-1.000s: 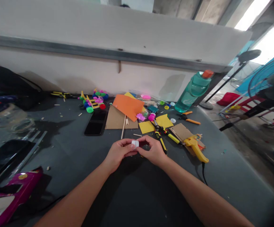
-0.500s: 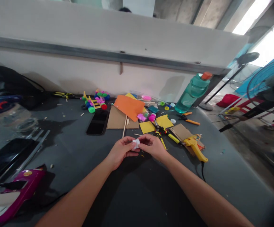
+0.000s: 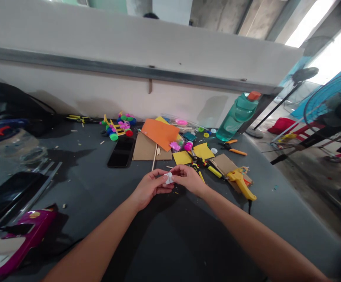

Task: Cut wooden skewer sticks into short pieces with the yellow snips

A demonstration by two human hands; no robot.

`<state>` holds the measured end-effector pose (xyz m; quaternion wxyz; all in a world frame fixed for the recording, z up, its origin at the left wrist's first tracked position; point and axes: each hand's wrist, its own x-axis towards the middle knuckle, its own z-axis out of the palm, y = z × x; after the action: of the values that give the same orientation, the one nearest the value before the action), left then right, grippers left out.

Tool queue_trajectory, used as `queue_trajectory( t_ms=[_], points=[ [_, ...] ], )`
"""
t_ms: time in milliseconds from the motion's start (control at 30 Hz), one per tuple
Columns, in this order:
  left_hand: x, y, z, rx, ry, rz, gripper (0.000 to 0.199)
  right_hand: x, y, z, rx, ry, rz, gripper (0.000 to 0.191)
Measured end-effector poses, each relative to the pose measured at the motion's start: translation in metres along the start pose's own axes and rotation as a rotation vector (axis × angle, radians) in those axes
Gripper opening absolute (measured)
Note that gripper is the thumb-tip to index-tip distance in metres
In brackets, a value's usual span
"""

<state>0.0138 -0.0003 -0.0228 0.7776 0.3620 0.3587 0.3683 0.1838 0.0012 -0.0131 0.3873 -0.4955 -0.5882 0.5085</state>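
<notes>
small white piece [image 3: 168,178], gripped between the thumbs and fingers of the left hand [image 3: 150,188] and right hand [image 3: 189,181], over the counter [image 3: 170,239] nearer than the brown cardboard [image 3: 142,149], probably light, fairly stiff and smooth, best pinched gently at opposite edges.
</notes>
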Motion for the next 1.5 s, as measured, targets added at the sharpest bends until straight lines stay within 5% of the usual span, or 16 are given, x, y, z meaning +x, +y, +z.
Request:
queue_trajectory(
  t_ms=[467, 600, 733, 833, 900, 1133, 1300, 1367, 1500],
  points=[
    [0.002, 0.001, -0.002, -0.023, 0.04, -0.007, 0.025, -0.007, -0.003, -0.01, -0.085, 0.018, 0.009, 0.029],
    [0.003, 0.003, -0.003, -0.048, 0.088, -0.015, 0.024, -0.038, -0.01, -0.063, -0.453, 0.266, -0.047, 0.03],
    [0.004, 0.004, -0.004, -0.085, 0.084, -0.019, 0.021, -0.078, 0.006, -0.133, -1.103, 0.639, 0.19, 0.036],
    [0.005, 0.003, -0.005, -0.101, 0.072, 0.0, 0.02, -0.096, 0.025, -0.159, -1.399, 0.583, 0.515, 0.047],
    [0.005, 0.003, -0.005, -0.108, 0.072, 0.01, 0.02, -0.1, 0.033, -0.163, -1.436, 0.488, 0.585, 0.049],
    [0.003, 0.002, -0.006, -0.149, 0.068, 0.016, 0.018, -0.097, 0.033, -0.166, -1.354, 0.421, 0.622, 0.041],
    [0.003, 0.0, -0.007, -0.17, 0.069, 0.025, 0.02, -0.111, 0.006, -0.165, -1.255, 0.665, 0.459, 0.033],
    [0.004, 0.0, -0.008, -0.169, 0.066, 0.025, 0.021, -0.116, -0.015, -0.146, -1.001, 0.753, 0.335, 0.03],
    [0.005, -0.002, -0.008, -0.153, 0.07, 0.035, 0.021, -0.111, -0.048, -0.073, -0.104, 0.41, 0.059, 0.032]
  ],
)
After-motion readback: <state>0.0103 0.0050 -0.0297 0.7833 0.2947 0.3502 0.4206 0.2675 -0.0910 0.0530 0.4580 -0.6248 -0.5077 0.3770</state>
